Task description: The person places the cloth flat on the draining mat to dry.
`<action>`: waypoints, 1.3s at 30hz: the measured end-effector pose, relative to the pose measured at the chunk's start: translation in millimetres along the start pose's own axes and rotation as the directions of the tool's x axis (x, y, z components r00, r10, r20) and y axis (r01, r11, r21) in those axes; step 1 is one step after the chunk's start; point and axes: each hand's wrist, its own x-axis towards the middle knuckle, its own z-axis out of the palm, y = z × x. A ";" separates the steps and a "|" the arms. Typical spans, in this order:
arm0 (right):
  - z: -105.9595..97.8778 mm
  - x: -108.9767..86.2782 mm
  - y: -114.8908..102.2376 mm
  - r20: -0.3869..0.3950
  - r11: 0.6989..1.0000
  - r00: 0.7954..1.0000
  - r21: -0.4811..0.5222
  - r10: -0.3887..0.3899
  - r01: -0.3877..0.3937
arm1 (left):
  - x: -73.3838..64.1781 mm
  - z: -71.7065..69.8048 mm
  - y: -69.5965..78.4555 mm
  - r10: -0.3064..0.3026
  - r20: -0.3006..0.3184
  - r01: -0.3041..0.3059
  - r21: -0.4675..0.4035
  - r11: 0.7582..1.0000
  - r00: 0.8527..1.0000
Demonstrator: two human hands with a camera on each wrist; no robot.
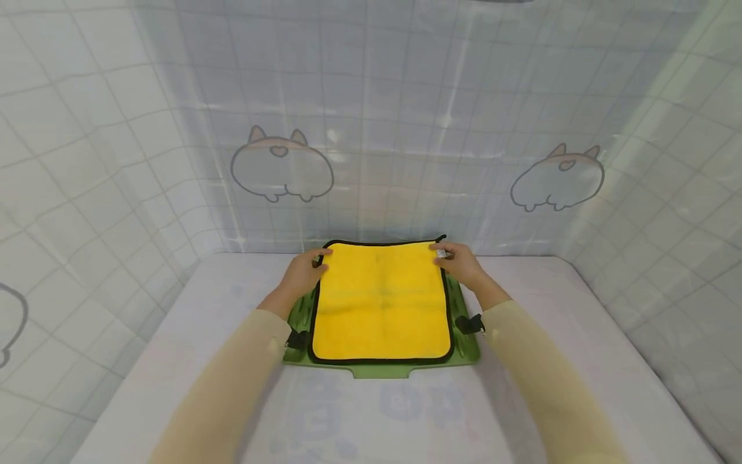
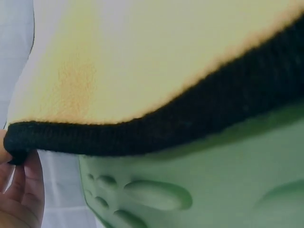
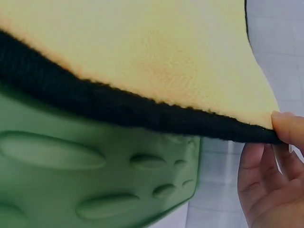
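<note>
A yellow towel (image 1: 382, 303) with a black border is spread over a green board (image 1: 380, 371), whose raised oval bumps show beside the cloth. My left hand (image 1: 303, 274) pinches the towel's left edge near the far corner. In the left wrist view, the left fingers (image 2: 33, 175) lie under the black hem, and the thumb is partly cut off. On the opposite edge, my right hand (image 1: 462, 263) pinches the cloth near the far right corner. The right wrist view shows the right thumb (image 3: 289, 127) on top and fingers beneath. Most of the board is hidden by the towel.
The board lies on a white table cover (image 1: 243, 386) with faint printed marks. Grid-patterned curtains (image 1: 400, 161) with cartoon animals rise behind the board and along both sides. Black straps (image 1: 471, 324) are at both wrists.
</note>
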 end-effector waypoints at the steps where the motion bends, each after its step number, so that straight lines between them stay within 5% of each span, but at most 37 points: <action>1: 0.8 1.1 0.3 -0.007 1.000 1.000 -0.002 0.001 -0.001 | 1.1 0.3 -0.2 -0.004 -0.001 0.004 -0.004 1.000 1.000; 10: 9.2 9.9 5.3 -0.028 1.000 0.999 -0.002 0.022 -0.022 | 7.8 3.5 -3.2 0.008 -0.020 -0.007 0.051 0.999 1.000; 22: 17.8 16.8 19.2 -0.012 0.995 0.999 -0.088 0.047 -0.048 | 17.3 16.9 -7.5 0.015 0.056 -0.025 0.172 0.985 0.998; 27: 21.6 16.0 26.2 0.043 0.983 0.996 -0.171 0.072 -0.064 | 17.2 20.3 -10.3 -0.006 0.072 -0.008 0.192 0.981 0.997; 39: 13.9 5.6 22.5 0.155 0.992 0.986 -0.121 0.062 -0.043 | 5.3 11.4 -14.8 -0.061 0.177 0.036 0.144 0.989 0.982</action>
